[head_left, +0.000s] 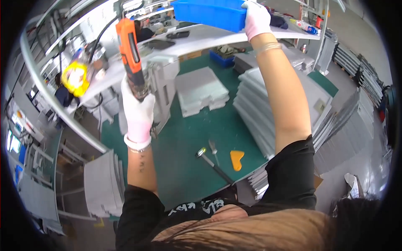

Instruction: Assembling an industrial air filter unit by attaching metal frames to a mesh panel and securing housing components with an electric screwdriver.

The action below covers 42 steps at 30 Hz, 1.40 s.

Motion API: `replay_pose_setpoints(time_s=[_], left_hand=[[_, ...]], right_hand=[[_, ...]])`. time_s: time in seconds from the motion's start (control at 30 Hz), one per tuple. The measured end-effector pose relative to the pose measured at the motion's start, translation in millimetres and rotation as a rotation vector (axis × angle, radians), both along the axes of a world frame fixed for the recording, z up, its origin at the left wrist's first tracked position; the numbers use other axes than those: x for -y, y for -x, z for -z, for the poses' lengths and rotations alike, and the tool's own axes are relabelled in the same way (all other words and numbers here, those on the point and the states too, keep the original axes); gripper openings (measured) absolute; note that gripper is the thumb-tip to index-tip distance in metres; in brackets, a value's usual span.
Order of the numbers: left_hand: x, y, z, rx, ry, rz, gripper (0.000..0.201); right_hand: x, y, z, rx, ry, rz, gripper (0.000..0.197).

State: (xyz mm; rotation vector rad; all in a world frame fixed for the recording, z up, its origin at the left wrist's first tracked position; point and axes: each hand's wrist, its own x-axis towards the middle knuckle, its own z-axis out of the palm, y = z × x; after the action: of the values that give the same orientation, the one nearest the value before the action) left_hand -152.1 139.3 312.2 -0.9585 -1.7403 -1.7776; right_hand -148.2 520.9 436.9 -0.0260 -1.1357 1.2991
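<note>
My left hand (139,111), in a white and pink glove, is closed around the lower black end of an orange-and-black power tool (128,46) that stands upright. Its exact kind is hard to make out. Just right of that hand, grey sheet-metal parts (161,83) stand on the green work table (180,146). My right hand (257,20), gloved the same way, reaches far up and grips the right end of a blue plastic bin (209,14) at the white shelf's edge. What the bin holds is out of sight.
Flat grey panels (203,90) lie mid-table, with a large leaning stack (259,108) to the right. Nearer me are a hammer (213,165), a small brush-like tool (213,148) and an orange scraper (236,160). A white shelf (209,39) crosses the back. Another blue bin (222,59) sits under it.
</note>
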Motion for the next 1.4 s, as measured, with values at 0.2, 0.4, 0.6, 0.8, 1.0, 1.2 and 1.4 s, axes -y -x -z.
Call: replay_pose_setpoints(time_s=[0.2,0.4,0.6,0.8,1.0,1.2,1.4], left_hand=[[122.9,-52.2,32.7,0.266,-0.032,0.401,0.068],[190.9,-79.0,89.3,0.518,-0.100,0.609,0.076],[208.3,-72.3,164.8,0.659,-0.144,0.836,0.093],[206.5,-56.8,208.3,0.747,-0.180,0.989,0.099],[195.9,-59.1,204.0,0.658,-0.093,0.850,0.091],[176.4,-75.6,197.7,0.602,-0.054,0.730,0.077],[178.7,-88.1,192.5,0.621,-0.040,0.647,0.072]], right_hand=[[145.9,-71.1,114.2,0.132,-0.067,-0.166,0.026],[275.0,-146.1,283.6,0.339,0.176,-0.401,0.031],[348.0,-160.4,446.0,0.551,0.582,-0.742,0.023],[348.8,-188.8,455.0,1.017,-0.138,-0.743,0.028],[327.2,-203.1,306.3,0.602,-0.843,-0.073,0.039],[335.0,-182.0,261.9,0.449,-1.155,0.079,0.033],[335.6,-174.1,280.9,0.324,-1.143,0.166,0.027]])
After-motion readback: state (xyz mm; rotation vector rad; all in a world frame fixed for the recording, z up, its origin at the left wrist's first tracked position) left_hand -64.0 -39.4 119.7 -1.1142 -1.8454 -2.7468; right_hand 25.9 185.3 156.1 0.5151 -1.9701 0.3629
